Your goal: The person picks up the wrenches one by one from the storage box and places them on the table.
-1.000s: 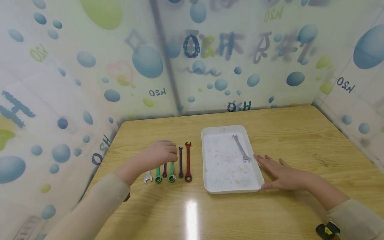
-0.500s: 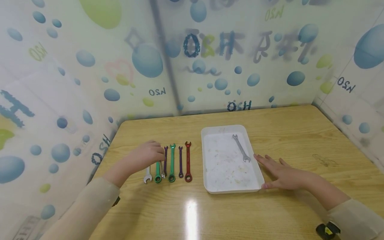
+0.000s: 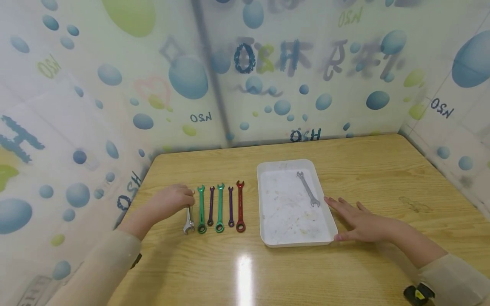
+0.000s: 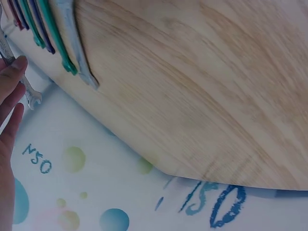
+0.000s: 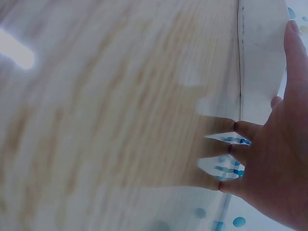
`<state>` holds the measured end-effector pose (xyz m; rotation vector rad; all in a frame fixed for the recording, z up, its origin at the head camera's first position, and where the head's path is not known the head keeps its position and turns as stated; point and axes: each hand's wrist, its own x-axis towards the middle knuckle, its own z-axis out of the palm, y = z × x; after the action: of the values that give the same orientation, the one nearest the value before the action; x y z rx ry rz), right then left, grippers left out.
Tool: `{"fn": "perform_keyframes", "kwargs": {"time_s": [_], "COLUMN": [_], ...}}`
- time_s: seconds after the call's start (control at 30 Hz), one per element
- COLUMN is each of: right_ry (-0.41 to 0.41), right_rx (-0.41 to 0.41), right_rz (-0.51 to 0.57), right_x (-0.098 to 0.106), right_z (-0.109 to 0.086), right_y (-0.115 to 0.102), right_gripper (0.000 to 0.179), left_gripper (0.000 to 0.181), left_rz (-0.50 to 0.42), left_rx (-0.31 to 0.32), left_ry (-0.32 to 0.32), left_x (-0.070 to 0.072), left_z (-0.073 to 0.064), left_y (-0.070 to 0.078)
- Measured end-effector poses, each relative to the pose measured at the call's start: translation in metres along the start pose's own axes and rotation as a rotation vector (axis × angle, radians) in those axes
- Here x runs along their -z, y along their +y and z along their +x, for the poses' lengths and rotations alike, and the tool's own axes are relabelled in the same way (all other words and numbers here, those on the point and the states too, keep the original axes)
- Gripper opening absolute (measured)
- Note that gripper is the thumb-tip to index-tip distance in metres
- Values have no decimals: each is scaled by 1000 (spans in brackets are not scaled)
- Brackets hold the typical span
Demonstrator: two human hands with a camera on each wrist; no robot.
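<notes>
My left hand (image 3: 172,199) pinches a silver wrench (image 4: 32,96) between thumb and fingers, its forked end sticking out past them. In the head view the hand is over the left end of a row of wrenches, partly hiding another silver wrench (image 4: 77,38) that lies on the table. Rightward along the row come a green wrench (image 3: 201,209), a purple one (image 3: 211,206), another green one (image 3: 220,206), another purple one (image 3: 231,206) and a red one (image 3: 240,206). Fingers spread, my right hand (image 3: 363,223) touches the right side of a white tray (image 3: 296,244).
One silver open-end wrench (image 3: 307,190) lies slanted inside the tray, toward its right side. The wooden table (image 3: 383,170) meets a wall (image 3: 268,114) printed with bubbles at its back, left and right.
My left hand has moved left with the silver wrench, from over the right-hand green wrench to the row's left end, uncovering the coloured wrenches. The right hand and tray have stayed still.
</notes>
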<state>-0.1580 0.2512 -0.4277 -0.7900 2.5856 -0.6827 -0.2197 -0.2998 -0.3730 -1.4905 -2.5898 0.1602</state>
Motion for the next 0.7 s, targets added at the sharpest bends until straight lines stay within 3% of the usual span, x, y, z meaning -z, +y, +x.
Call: {"fn": "perform_keyframes", "kwargs": {"time_s": [0.47, 0.7], "right_ry": [14, 18], "right_rx": [-1, 8], "right_rz": [-7, -13], "right_x": [-1, -1], "right_z": [-1, 0], "right_y": [-2, -1], "right_gripper": [102, 101], "left_gripper": [22, 27], "left_rz": [-65, -54], "left_rx": [96, 65], "left_ry": [-72, -58], "left_x": [-14, -21], "left_z": [-21, -27], "left_y": [-10, -17]}}
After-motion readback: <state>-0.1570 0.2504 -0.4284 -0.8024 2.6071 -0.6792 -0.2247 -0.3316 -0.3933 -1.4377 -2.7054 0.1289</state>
